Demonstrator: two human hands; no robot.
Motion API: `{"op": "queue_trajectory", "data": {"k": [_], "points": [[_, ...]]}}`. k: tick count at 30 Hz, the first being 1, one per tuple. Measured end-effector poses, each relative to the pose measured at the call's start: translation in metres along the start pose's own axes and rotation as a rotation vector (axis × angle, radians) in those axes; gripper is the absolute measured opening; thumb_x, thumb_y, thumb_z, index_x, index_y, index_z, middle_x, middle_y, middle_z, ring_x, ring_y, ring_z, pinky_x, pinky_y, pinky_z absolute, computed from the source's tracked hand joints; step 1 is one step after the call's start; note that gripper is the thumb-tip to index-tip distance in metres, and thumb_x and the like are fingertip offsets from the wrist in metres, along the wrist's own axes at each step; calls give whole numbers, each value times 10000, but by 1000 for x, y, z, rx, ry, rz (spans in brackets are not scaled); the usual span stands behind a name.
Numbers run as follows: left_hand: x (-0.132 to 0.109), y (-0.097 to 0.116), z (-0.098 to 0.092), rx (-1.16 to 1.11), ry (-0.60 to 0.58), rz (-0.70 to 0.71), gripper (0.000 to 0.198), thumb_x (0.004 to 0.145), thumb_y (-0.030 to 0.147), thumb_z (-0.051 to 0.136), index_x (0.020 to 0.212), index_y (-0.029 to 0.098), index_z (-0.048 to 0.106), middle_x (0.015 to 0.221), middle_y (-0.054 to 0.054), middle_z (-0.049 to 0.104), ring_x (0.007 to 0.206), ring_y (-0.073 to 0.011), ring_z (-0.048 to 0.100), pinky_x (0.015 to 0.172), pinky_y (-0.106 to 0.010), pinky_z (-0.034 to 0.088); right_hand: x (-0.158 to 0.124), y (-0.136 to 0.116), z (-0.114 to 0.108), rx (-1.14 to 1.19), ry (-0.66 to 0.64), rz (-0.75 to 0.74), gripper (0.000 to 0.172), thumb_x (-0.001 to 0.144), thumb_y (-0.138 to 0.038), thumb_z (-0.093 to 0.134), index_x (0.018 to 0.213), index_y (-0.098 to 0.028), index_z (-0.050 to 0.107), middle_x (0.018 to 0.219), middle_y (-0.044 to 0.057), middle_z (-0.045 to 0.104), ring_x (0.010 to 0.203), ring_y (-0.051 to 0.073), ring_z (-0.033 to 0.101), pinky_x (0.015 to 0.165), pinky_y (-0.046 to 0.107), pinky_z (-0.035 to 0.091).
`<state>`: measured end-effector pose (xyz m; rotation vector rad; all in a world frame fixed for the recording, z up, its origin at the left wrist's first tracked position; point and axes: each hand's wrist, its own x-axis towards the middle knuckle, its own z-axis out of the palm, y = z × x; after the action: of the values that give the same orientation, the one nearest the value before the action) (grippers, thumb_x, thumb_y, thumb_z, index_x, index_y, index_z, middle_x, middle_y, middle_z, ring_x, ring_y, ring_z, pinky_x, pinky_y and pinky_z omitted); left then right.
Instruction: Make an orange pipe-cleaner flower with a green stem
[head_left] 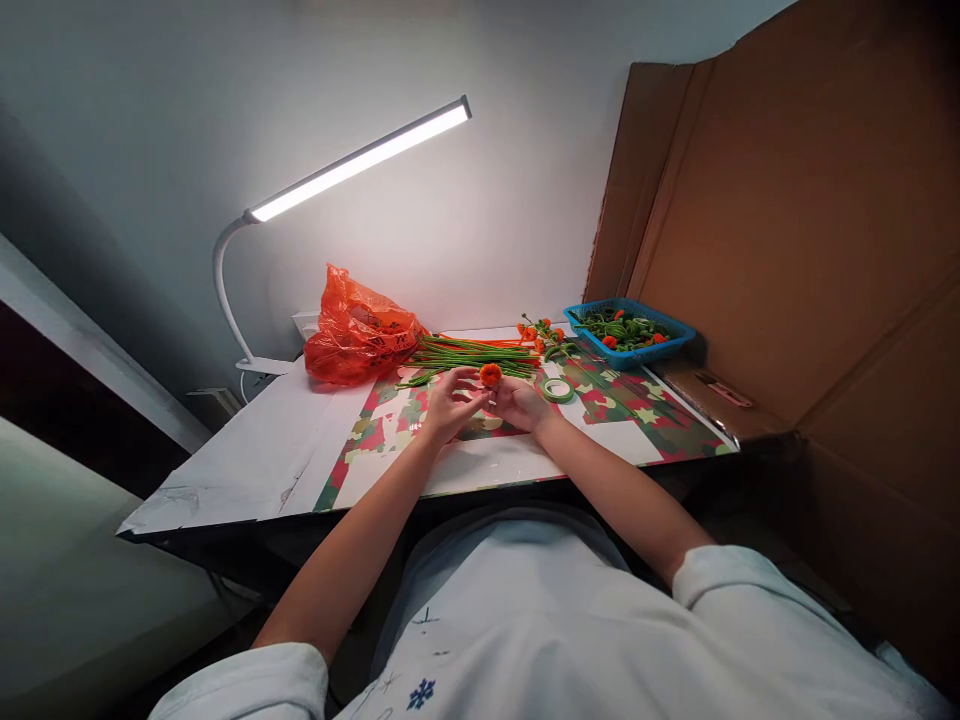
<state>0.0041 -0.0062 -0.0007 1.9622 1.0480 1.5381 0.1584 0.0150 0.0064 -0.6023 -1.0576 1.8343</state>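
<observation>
A small round orange flower (490,375) is held up between my two hands over the near part of the table. My left hand (450,405) has its thumb and fingers closed in at the flower's left side and base. From the right, my right hand (519,402) has its fingers closed around the base, palm turned partly up. Whatever stem is under the bloom is hidden by my fingers. Just behind my hands lies a bundle of long green stems (469,354). A roll of green tape (557,390) rests flat beside my right hand.
A red plastic bag (360,335) sits at the back left, near a lit clamp lamp (360,160). More orange flowers on stems (541,333) lie behind the tape. A blue basket (660,348) of greenery stands back right, against tall cardboard (787,220).
</observation>
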Motion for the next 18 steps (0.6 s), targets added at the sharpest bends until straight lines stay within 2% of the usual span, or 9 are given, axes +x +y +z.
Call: {"op": "queue_trajectory", "data": {"k": [4,9,13,18], "points": [[-1,4,-3,69,60,112,402,700,285,756,1076,244,618,1064,-38,620,851,-143,601,697,-269,512,-2,1,4,58,-100,90,137,842,-137,465,817,-183,591,710,-13,590,621,102,505,666,248,445],[0,8,-6,131,74,215,343,712,341,767,1032,252,681,1092,-54,603,960,-185,587,725,-292,494,0,5,2,79,-133,132,130,816,-114,478,846,-195,576,699,-36,549,587,94,460,628,243,415],[0,10,-6,155,51,247,330,741,385,746,1042,261,692,1102,-68,606,991,-202,589,736,-312,507,0,8,3,56,-145,159,124,801,-116,485,842,-196,570,649,-48,490,554,96,418,580,238,372],[0,11,-6,178,15,256,307,746,407,737,1016,263,706,1099,-76,610,1015,-219,594,791,-351,523,-2,7,5,-4,-135,143,69,799,-140,508,802,-196,549,654,-44,481,567,109,419,611,268,384]]}}
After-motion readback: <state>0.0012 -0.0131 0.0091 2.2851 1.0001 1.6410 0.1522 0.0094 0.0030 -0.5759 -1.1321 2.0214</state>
